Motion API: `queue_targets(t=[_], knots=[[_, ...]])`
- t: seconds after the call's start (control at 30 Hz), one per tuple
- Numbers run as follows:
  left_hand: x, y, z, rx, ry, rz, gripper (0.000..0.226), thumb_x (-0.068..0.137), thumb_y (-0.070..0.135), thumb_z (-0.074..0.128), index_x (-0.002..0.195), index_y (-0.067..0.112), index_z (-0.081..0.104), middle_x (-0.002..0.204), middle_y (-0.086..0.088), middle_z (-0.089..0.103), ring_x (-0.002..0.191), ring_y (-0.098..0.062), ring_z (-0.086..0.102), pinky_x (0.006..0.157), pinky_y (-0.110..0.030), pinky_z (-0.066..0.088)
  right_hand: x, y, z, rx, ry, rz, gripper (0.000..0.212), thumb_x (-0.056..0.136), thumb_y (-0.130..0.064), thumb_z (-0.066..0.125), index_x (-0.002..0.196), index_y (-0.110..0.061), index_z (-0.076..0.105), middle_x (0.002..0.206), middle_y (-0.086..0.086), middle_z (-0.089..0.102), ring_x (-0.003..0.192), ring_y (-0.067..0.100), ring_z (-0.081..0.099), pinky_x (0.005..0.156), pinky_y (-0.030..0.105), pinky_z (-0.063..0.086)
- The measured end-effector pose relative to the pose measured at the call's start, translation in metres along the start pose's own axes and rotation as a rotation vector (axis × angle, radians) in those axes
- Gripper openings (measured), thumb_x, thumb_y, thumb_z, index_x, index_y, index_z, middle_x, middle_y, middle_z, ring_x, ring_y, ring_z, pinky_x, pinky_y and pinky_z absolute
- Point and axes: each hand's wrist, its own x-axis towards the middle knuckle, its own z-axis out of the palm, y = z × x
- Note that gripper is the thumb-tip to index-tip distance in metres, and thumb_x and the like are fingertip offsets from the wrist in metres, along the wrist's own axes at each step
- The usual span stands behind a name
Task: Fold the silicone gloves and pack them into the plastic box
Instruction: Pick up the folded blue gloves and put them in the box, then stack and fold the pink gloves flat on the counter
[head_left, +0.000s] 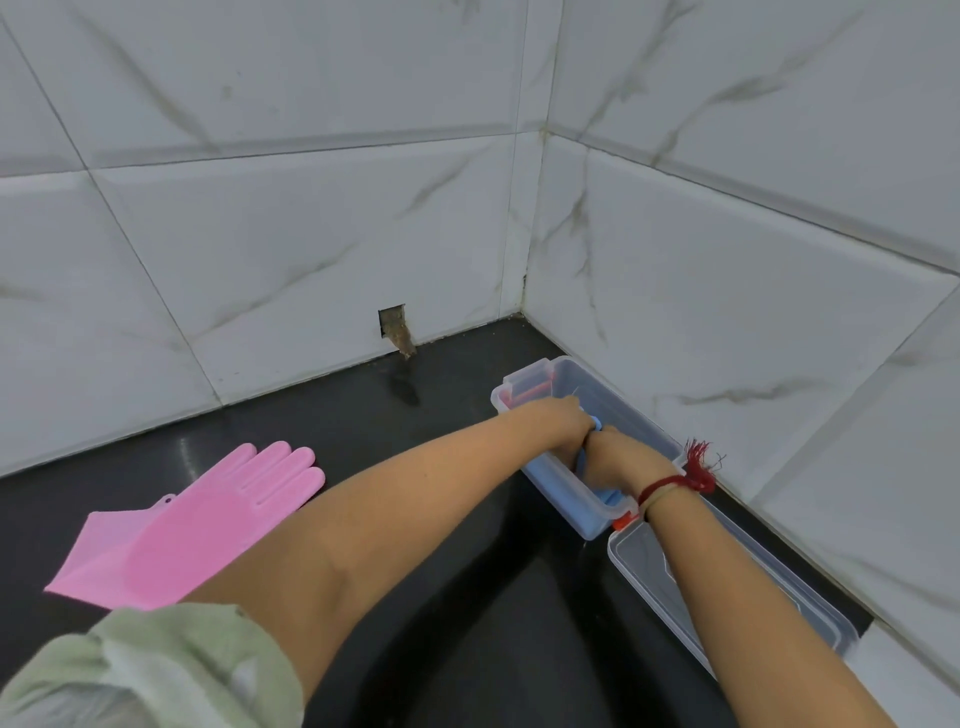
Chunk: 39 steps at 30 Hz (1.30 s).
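Both arms are being held extended toward the far right, where the plastic box (631, 410) is standing on the black counter (457, 597), close against the tiled wall (311, 234) on the right. The left arm is being reached diagonally across the counter from the near left, a green sleeve (156, 665) being pushed up above the elbow. The right arm is being passed over the lid (727, 587), which is lying just near of the box.

The left hand (563, 421) and the right hand (618, 457) are being kept touching, knuckles up, inside the box. The left fingers are being curled downward and appear to be gripping a fold of the blue glove (550, 478). The right fingers are being hidden by the back of the hand, so their state cannot be told.

The blue glove is being kept in the near half of the box, largely covered by the hands and blurred through the clear wall. The near corner of the lid is being covered by the right forearm.

Count: two gloves, one blue in the box and one pink glove (208, 514) lying flat on the counter at the left, well apart; one box; one lid; two orange clips, one at each end of the box; one red thread (675, 483) on the right wrist.
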Motion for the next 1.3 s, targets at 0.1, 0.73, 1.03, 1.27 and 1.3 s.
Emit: queue_targets(t=[0.1, 0.73, 1.03, 1.27, 1.3], knots=[[-0.001, -0.002, -0.001, -0.015, -0.065, -0.009, 0.054, 0.092, 0.035, 0.055, 0.14, 0.026, 0.032, 0.137, -0.005, 0.041, 0.124, -0.021, 0.043, 0.093, -0.031, 0.037, 0.003, -0.001, -0.005, -0.068, -0.047, 0.01, 0.036, 0.09, -0.019, 0.051, 0.125, -0.009, 0.052, 0.131, 0.012, 0.055, 0.115, 0.028, 0.056, 0.098, 0.038, 0.046], [-0.243, -0.091, 0.107, -0.489, 0.57, -0.594, 0.061, 0.088, 0.038, 0.059, 0.139, 0.012, 0.04, 0.145, -0.014, 0.038, 0.135, -0.028, 0.031, 0.112, -0.039, 0.027, -0.066, -0.059, 0.0, 0.702, 0.535, -0.612, 0.024, 0.081, -0.024, 0.069, 0.105, -0.024, 0.065, 0.098, -0.011, 0.062, 0.093, 0.006, 0.056, 0.079, 0.018, 0.038], [-0.324, -0.146, 0.212, -0.729, 0.195, -1.083, 0.073, 0.087, 0.055, 0.054, 0.14, 0.01, 0.036, 0.14, -0.015, 0.042, 0.13, -0.03, 0.039, 0.1, -0.043, 0.039, -0.073, -0.192, 0.067, 0.781, -0.06, -0.693, 0.041, 0.082, -0.016, 0.068, 0.121, -0.013, 0.056, 0.125, 0.009, 0.059, 0.111, 0.019, 0.057, 0.097, 0.027, 0.044], [-0.326, -0.164, 0.224, -0.845, 0.153, -1.044, 0.073, 0.071, 0.057, 0.072, 0.125, 0.017, 0.045, 0.123, -0.004, 0.054, 0.107, -0.022, 0.053, 0.081, -0.033, 0.046, -0.075, -0.237, 0.079, 0.791, -0.148, -0.617, 0.059, 0.084, -0.025, 0.064, 0.136, -0.021, 0.038, 0.139, 0.008, 0.043, 0.12, 0.018, 0.045, 0.092, 0.027, 0.036], [-0.327, -0.164, 0.222, -0.924, 0.132, -1.034, 0.071, 0.069, 0.055, 0.074, 0.122, 0.016, 0.046, 0.117, -0.002, 0.057, 0.099, -0.019, 0.054, 0.077, -0.031, 0.044, -0.074, -0.238, 0.079, 0.815, -0.148, -0.607, 0.061, 0.083, -0.024, 0.064, 0.138, -0.021, 0.036, 0.141, 0.008, 0.042, 0.123, 0.019, 0.044, 0.093, 0.028, 0.036]])
